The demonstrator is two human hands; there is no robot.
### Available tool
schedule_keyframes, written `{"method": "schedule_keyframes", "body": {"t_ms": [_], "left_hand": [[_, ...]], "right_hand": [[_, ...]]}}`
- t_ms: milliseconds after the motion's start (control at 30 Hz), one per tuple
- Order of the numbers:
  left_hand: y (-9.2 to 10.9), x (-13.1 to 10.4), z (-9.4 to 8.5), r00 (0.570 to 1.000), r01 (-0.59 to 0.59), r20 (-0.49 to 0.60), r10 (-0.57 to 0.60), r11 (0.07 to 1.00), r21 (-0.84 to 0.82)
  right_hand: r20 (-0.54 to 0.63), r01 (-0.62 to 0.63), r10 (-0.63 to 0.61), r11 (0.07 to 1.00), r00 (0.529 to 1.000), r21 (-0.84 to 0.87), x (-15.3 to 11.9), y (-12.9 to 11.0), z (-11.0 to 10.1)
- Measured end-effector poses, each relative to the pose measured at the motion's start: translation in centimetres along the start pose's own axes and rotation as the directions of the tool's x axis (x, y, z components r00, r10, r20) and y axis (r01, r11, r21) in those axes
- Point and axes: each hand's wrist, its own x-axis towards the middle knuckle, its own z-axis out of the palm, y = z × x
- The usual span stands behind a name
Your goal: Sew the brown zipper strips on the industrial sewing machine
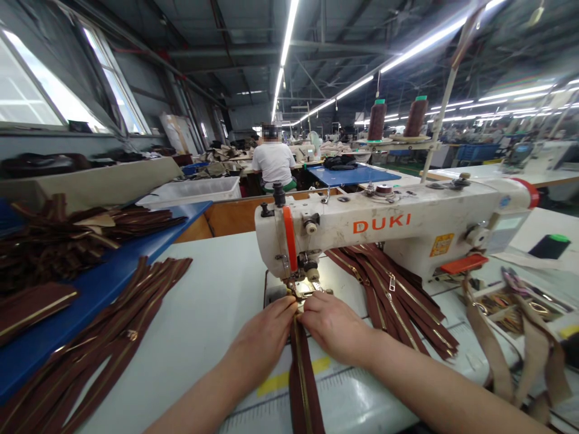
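A brown zipper (303, 380) with gold teeth runs from the needle area of a white sewing machine (335, 223) down over the table's front edge. My left hand (269, 328) pinches its upper end from the left, close to the presser foot. From the other side my right hand (335, 325) has its fingers closed on the same zipper. My fingers hide the zipper's very end. Several brown zippers with metal pulls (393, 295) lie under the machine arm, right of my right hand. Another bundle of brown zippers (122, 331) spreads over the left of the table.
More brown pieces (58, 241) are heaped on a blue surface (113, 283) at the left. At the right are a tray of small parts (506, 313), beige strips (534, 349) and a dark thread spool (549, 246). A person in white (274, 160) sits ahead, facing away.
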Motion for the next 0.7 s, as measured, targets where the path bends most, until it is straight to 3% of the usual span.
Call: {"method": "schedule_keyframes", "body": {"t_ms": [100,400,700], "left_hand": [[0.34,-0.17,-0.19,0.999,0.049,-0.015,-0.050,0.999,-0.020],[0.89,0.30,-0.69,0.998,0.053,-0.032,-0.057,0.994,-0.100],[0.54,0.07,-0.43,0.999,0.040,-0.024,-0.040,0.999,-0.018]], "right_hand": [[-0.017,0.006,-0.006,1.000,1.000,0.009,-0.01,0.04,0.12],[-0.009,0.008,-0.008,1.000,1.000,0.018,0.13,0.04,-0.06],[0.019,-0.022,0.021,1.000,1.000,0.016,0.15,0.01,-0.22]]}}
